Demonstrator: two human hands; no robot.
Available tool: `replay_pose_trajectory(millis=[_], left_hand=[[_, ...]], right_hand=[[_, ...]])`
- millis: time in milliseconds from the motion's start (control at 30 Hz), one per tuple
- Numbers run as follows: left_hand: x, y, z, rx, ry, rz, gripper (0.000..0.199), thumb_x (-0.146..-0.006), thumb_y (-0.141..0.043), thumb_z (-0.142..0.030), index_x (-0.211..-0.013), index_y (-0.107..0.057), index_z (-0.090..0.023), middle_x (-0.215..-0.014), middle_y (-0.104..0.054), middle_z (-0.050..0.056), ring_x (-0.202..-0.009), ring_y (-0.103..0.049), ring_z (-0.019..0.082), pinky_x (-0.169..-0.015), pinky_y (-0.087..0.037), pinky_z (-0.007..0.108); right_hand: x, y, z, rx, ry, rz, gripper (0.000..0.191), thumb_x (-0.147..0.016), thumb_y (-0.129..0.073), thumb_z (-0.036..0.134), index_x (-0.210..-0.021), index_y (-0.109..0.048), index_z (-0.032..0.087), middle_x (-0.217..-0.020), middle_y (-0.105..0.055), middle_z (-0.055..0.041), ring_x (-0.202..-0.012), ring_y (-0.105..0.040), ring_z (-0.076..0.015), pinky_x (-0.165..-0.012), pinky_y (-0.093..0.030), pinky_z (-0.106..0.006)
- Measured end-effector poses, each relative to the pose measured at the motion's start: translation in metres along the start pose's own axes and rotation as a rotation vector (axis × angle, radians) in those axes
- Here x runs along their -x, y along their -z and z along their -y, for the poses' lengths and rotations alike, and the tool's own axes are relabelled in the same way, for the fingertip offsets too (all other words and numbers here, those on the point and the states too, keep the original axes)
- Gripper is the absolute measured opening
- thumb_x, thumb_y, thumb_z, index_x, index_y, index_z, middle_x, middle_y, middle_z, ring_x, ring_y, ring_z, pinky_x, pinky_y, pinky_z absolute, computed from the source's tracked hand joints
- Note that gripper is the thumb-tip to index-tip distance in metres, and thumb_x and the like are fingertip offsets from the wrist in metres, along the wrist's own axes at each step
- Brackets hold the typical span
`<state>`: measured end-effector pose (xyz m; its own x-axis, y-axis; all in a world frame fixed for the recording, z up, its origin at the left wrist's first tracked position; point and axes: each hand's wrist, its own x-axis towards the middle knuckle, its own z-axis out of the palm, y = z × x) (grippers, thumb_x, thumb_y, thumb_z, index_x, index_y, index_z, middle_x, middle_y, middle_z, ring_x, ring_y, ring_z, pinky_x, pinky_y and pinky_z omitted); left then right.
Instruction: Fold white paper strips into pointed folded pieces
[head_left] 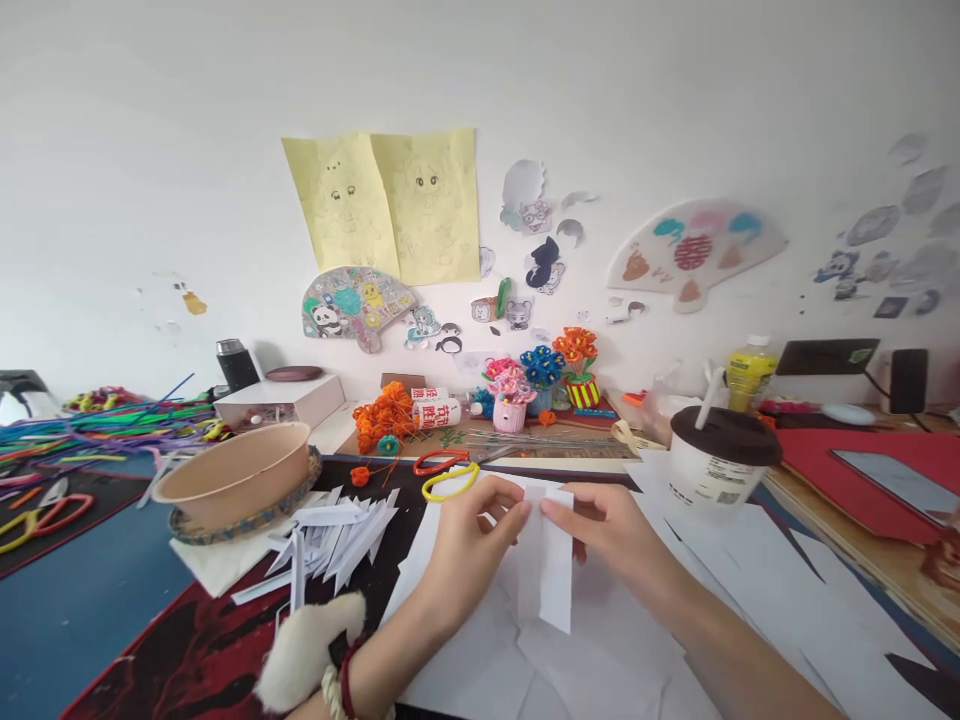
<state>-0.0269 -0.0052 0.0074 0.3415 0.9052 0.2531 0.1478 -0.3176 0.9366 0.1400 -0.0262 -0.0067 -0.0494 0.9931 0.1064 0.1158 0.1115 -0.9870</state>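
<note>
Between my two hands a narrow strip of white paper [555, 570] hangs upright, with a lengthwise crease down its middle. My left hand [480, 540] pinches its top left corner between thumb and fingers. At the top right, my right hand [604, 520] grips the same strip, thumb in front. Loose sheets of white paper [465, 640] lie under both hands. A pile of folded paper pieces [341, 535] rests to the left. Just beyond my left hand are scissors with red and yellow handles [450, 487].
On the left stand a peach-coloured bowl [232, 470] and more scissors [45, 520]. A lidded cup with a straw [720, 465] is at the right. Orange fuzzy flowers [386, 412] and small flower pots [510, 410] line the back, near a white box [285, 400].
</note>
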Motion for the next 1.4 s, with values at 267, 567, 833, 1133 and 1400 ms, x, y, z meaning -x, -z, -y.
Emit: replay_pose_trajectory(millis=[267, 567, 833, 1133, 1400], left_hand=[[0.007, -0.002, -0.006, -0.249, -0.124, -0.143, 0.01, -0.085, -0.06, -0.025, -0.08, -0.065, -0.017, -0.071, -0.066, 0.001, -0.06, -0.056, 0.013, -0.055, -0.044, 0.022], [0.016, 0.001, 0.002, -0.695, -0.567, -0.289, 0.013, -0.087, -0.057, -0.014, -0.089, -0.068, -0.02, -0.083, -0.071, 0.003, -0.069, -0.063, 0.016, -0.061, -0.047, 0.026], [0.02, 0.0, -0.003, -0.766, -0.689, -0.204, 0.022, -0.089, -0.056, -0.014, -0.106, -0.069, -0.019, -0.095, -0.071, 0.006, -0.075, -0.062, 0.018, -0.066, -0.047, 0.029], [0.008, 0.004, -0.013, -0.008, 0.025, -0.064, 0.014, -0.079, -0.07, -0.032, -0.08, -0.07, -0.017, -0.077, -0.063, 0.003, -0.064, -0.052, 0.012, -0.05, -0.04, 0.02], [0.007, 0.002, -0.009, 0.238, 0.197, 0.018, 0.023, -0.075, -0.072, -0.033, -0.085, -0.064, -0.015, -0.071, -0.056, 0.001, -0.064, -0.048, 0.011, -0.049, -0.039, 0.018]], right_hand=[[0.009, -0.004, 0.01, -0.045, 0.01, 0.1, 0.037, -0.082, -0.061, 0.049, -0.064, -0.064, 0.016, -0.062, -0.056, -0.0016, -0.062, -0.051, -0.016, -0.058, -0.041, -0.027], [0.009, -0.007, 0.005, -0.054, -0.027, 0.061, 0.043, -0.08, -0.061, 0.055, -0.059, -0.062, 0.017, -0.059, -0.055, -0.0016, -0.06, -0.051, -0.0164, -0.057, -0.041, -0.027], [0.009, -0.005, 0.004, -0.051, -0.016, 0.001, 0.045, -0.079, -0.061, 0.058, -0.06, -0.061, 0.018, -0.056, -0.049, -0.0004, -0.058, -0.046, -0.0156, -0.054, -0.036, -0.027], [0.011, -0.006, 0.008, 0.013, 0.005, 0.006, 0.048, -0.078, -0.061, 0.06, -0.053, -0.055, 0.019, -0.053, -0.048, 0.0002, -0.054, -0.047, -0.0154, -0.051, -0.039, -0.027], [0.011, -0.004, 0.014, -0.129, -0.087, 0.111, 0.047, -0.081, -0.056, 0.061, -0.064, -0.068, 0.018, -0.065, -0.062, -0.0051, -0.067, -0.058, -0.0204, -0.066, -0.048, -0.032]])
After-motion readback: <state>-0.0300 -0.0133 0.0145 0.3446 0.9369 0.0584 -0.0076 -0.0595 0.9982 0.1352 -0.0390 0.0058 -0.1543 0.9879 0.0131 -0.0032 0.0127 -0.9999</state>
